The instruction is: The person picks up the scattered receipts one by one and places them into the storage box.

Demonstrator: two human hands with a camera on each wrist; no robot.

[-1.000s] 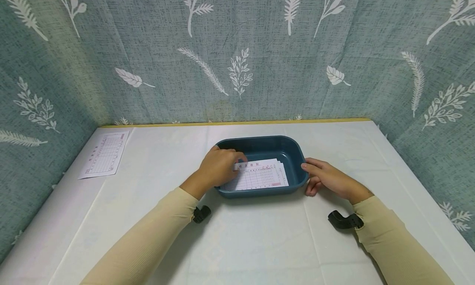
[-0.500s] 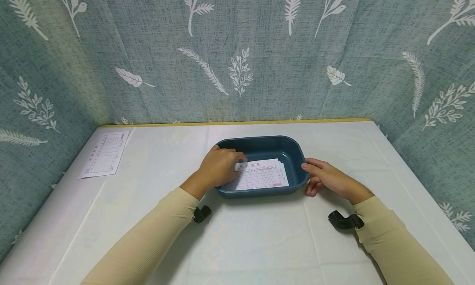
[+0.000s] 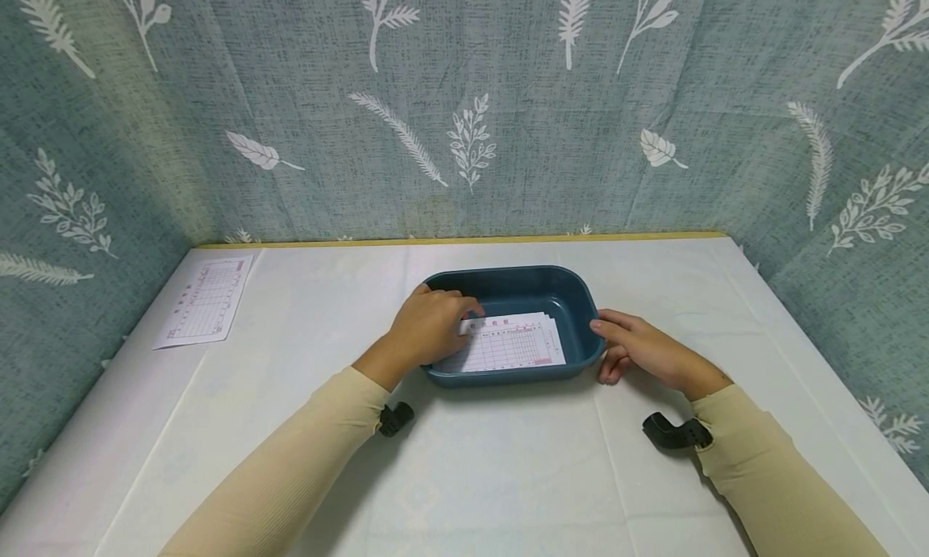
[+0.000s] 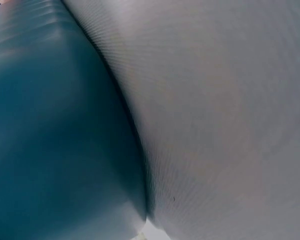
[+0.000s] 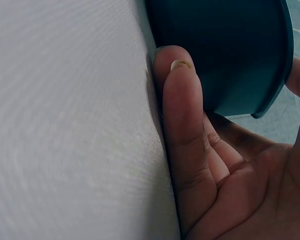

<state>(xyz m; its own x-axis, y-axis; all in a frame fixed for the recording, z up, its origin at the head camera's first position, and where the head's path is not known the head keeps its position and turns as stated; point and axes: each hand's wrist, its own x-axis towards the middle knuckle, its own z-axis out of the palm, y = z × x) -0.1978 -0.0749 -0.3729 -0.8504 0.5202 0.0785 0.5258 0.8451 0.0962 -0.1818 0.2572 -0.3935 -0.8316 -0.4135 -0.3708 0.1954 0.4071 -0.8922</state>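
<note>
A dark blue plastic basin (image 3: 508,377) stands on the table. Inside it lies a small stack of printed receipt slips (image 3: 508,343), white with red characters and ruled grids. My left hand (image 3: 431,323) reaches over the basin's left end, its fingers curled at the slips' left edge, pinching them. Part of that grip is hidden by the hand's back. My right hand (image 3: 642,347) holds the basin's right end, thumb at the rim and lower fingers curled beside the wall. In the right wrist view its fingers (image 5: 184,105) touch the basin wall (image 5: 225,60) close to the table.
Another printed slip or thin pile (image 3: 206,301) lies at the table's far left corner. White cloth (image 3: 501,468) covers the table, with a yellow strip (image 3: 464,240) along the back edge. Patterned fabric (image 3: 290,97) closes off the back and both sides.
The slips in the basin shift very slightly. Both hands and the basin stay in place.
</note>
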